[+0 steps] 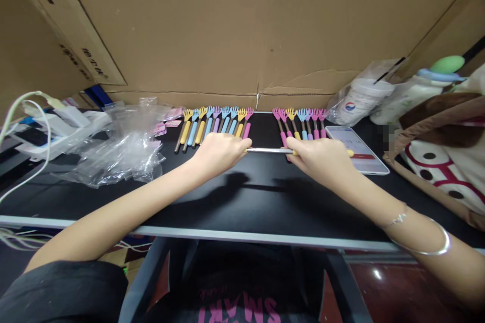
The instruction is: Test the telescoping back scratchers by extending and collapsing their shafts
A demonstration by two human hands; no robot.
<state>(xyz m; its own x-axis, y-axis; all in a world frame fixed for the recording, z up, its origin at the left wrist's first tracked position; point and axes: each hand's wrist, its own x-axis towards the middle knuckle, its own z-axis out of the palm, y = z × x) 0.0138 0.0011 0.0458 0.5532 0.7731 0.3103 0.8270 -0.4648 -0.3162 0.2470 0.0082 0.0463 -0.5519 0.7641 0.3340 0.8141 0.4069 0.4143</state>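
My left hand [220,153] and my right hand [322,159] hold one telescopic back scratcher [270,150] level between them above the black table [250,202]. Its silver rod spans the gap; its yellow grip pokes out past my right hand. My left fingers are closed on the rod's left end, which they hide. Behind my left hand lies a row of several scratchers [214,123] with yellow, blue, purple and pink hand-shaped heads. A second, shorter row [301,122] lies behind my right hand.
Crumpled clear plastic bags [121,149] lie at the left, beside a white power strip with cables [56,126]. A smartphone [356,149] lies right of the rows. A bagged paper cup [359,98] and a fabric bag [443,156] stand right. Cardboard walls [242,25] close the back.
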